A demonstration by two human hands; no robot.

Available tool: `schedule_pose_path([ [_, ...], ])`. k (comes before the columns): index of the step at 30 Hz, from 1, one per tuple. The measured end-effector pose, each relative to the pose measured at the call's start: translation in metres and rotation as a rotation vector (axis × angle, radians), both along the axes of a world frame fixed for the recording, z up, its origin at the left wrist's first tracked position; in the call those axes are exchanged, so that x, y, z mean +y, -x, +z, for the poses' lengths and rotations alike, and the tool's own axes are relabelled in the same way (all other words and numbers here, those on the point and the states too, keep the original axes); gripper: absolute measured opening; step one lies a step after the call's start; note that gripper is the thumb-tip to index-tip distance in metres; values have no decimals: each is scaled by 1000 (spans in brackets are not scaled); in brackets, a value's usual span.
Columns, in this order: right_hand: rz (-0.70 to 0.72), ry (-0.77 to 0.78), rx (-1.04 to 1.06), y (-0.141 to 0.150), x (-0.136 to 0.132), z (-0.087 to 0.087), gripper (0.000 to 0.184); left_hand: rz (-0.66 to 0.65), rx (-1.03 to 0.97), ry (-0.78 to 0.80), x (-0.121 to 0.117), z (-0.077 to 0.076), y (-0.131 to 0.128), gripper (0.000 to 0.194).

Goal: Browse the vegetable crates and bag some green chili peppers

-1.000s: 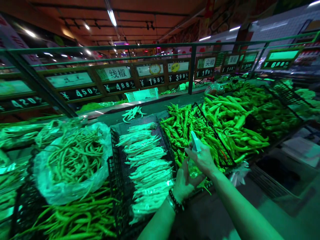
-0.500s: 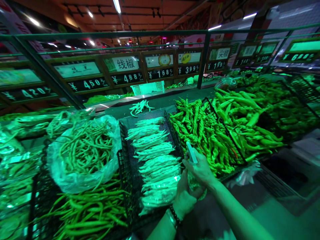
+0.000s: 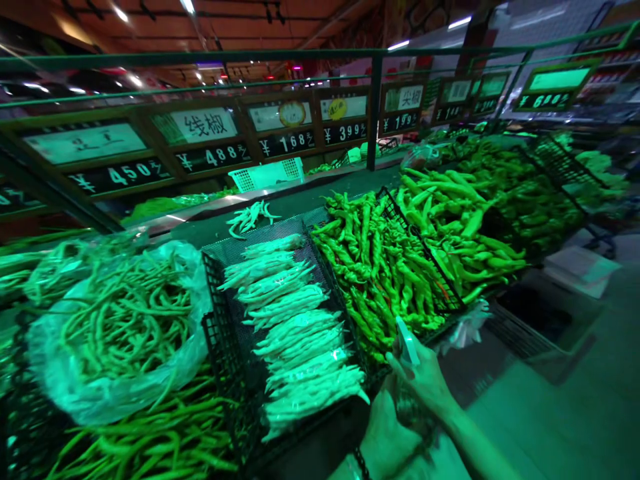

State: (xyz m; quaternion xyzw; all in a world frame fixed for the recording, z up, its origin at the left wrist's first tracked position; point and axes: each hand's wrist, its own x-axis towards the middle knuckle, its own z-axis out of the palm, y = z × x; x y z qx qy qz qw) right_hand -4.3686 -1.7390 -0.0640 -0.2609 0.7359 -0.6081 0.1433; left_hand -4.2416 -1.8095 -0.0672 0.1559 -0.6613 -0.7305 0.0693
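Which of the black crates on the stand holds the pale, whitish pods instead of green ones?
The middle black crate, just left of the hands holding the spray bottle. Its pale pods lie in neat rows; the neighbouring crates hold green peppers and green beans.

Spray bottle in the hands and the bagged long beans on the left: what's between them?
In the head view, a black crate of pale bundled beans lies between the spray bottle and the bagged long beans.

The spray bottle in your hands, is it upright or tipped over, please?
Roughly upright: the spray bottle has its nozzle on top, between left hand and right hand.
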Motion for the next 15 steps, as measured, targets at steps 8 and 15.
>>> schedule_pose_path([
  [8,-89,-48,48,50,79,19,53,-119,-18,96,68,-5,59,79],
  [15,-200,82,-55,101,160,18,46,-415,-56,407,79,53,125,74],
])
